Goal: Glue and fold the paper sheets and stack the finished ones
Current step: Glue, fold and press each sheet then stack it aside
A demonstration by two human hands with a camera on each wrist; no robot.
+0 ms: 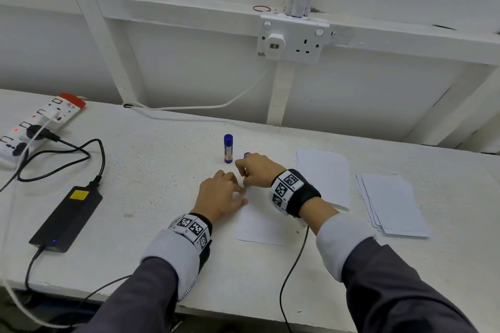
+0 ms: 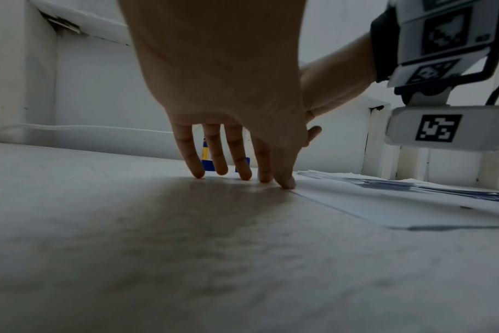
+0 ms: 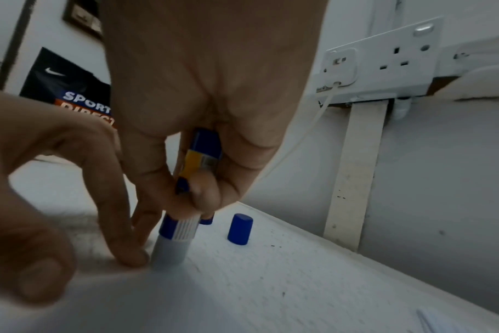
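Sleeves enter from the bottom of the head view, both wrists wearing tagged bands. White textured bench [image 1: 151, 197] fills the lower half.

Frame centre: sheet [image 1: 259, 227] lies flat on the bench. Left hand [image 1: 220, 196] is spread with straight fingers, tips pressing the sheet's left edge and the bench beside it. Right hand [image 1: 255, 170] is just beside it, nearly touching, fingers curled round an uncapped glue stick [image 3: 182, 216]; stick is tilted and its grey tip is down on the sheet's far corner, right beside a left fingertip [image 3: 134, 256].

Just past the hands: loose blue cap [image 3: 239, 229] stands on the bench, and a second stick [image 1: 228, 149], capped, stands upright left of it.

Right of centre: folded pile [image 1: 324, 176] near the right wrist; fanned stack [image 1: 392, 205] further right, apart from it.

Left: black power brick [image 1: 67, 217] with a blue LED lit, black cable looping up to a power strip [image 1: 35, 124] at the left edge, red lamps on.

Far: white panelled wall with battens; double socket [image 1: 293, 38] at upper centre, a white adapter in its left outlet, white cable running down to the bench. Red rubber band [image 1: 262, 8] lies on the ledge above the socket.
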